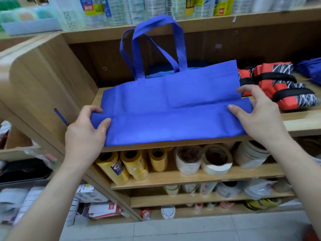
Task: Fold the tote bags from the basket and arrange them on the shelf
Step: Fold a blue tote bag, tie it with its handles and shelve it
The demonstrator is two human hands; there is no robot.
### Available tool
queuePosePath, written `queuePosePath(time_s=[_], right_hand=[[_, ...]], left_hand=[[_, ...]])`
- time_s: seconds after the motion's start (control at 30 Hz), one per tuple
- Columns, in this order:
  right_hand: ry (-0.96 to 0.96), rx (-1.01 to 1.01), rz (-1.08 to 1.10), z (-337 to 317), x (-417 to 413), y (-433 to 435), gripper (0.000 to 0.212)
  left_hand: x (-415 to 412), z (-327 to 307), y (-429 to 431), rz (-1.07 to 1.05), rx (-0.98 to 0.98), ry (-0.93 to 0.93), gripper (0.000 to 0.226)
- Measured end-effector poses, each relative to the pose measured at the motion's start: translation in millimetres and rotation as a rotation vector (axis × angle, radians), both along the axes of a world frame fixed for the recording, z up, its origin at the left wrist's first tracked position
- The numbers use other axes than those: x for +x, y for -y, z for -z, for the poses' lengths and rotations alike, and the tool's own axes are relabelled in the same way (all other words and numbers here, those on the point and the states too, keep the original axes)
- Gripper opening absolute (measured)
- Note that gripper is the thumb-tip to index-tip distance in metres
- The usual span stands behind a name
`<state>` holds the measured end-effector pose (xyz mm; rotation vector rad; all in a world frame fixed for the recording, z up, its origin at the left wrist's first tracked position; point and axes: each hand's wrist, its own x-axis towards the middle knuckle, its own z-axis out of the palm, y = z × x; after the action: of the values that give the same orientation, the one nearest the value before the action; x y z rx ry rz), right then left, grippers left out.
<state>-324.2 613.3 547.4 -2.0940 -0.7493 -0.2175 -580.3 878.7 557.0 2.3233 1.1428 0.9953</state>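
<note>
We see a blue tote bag lying flat on a wooden shelf, with its near edge level with the board's front lip. A crease runs across its width, setting off a near band of cloth from the rest. Its two handles stand up at the far side, looped against the shelf's back panel. Our left hand pinches the bag's near left corner, thumb on top and fingers curled round the edge. Our right hand holds the right edge, thumb pressed on the near band and fingers spread over the far flap. Just right of the bag, folded orange-and-black bags lie on the same board. The shelf below holds yellow rolls and white tape rolls.
</note>
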Motion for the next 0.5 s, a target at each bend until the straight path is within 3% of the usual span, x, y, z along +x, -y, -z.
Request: queuePosePath(time_s=[0.17,0.27,0.33,0.37,0.4,0.5], right_hand=[[0.171,-0.282,0.145,-0.9,-2.5,-4.3,0.038],[0.360,-0.316,0.138,-2.2,-3.5,-3.9,0.035],[0.554,-0.313,-0.070,0.7,0.4,-1.7,0.022],[0.553,-0.330,-0.187,3.1,4.0,0.9,0.028],[0.472,-0.369,-0.284,5.0,6.9,5.1,0.044],[0.286,-0.523,-0.401,10.1,12.9,23.2,0.084]], left_hand=[[-0.5,4.5,-4.4,-0.038,0.211,-0.196,0.023],[-7.1,12.6,-19.6,0.240,0.409,-0.204,0.021],[-14.1,14.7,-26.6,0.468,0.239,-0.190,0.020],[-18.7,14.3,-29.6,0.540,0.095,-0.207,0.023],[-22.7,12.9,-30.3,0.580,0.000,-0.255,0.041],[-33.2,13.3,-32.4,0.632,-0.013,-0.427,0.084]])
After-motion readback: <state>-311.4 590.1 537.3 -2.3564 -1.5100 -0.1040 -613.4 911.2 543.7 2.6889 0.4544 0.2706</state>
